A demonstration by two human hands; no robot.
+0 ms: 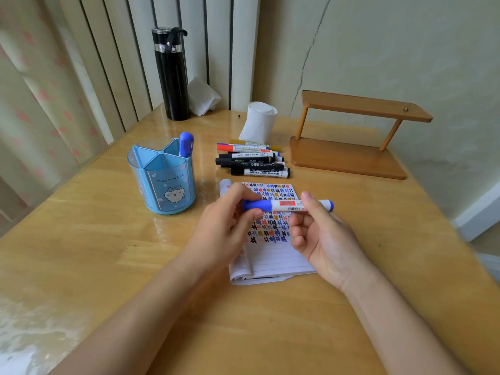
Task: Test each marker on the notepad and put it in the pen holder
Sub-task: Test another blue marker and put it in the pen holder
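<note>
The left hand [230,220] pinches the cap [253,205] of the blue marker [288,205] and the right hand [322,234] grips its other half, level over the notepad [278,257], probably to uncap it.

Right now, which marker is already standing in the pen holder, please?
The blue-capped marker upright in the holder; the others lie on the table or are held.

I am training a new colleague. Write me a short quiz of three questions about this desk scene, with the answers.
1. True or false: the pen holder has one blue-capped marker in it.
2. How many hands hold the white-barrelled marker over the notepad? A) none B) one C) two
3. Fill in: the loose markers lie ___ the notepad and the paper roll.
Key: 1 true; 2 C, left hand at its cap, right hand on its barrel; 3 between.
</note>
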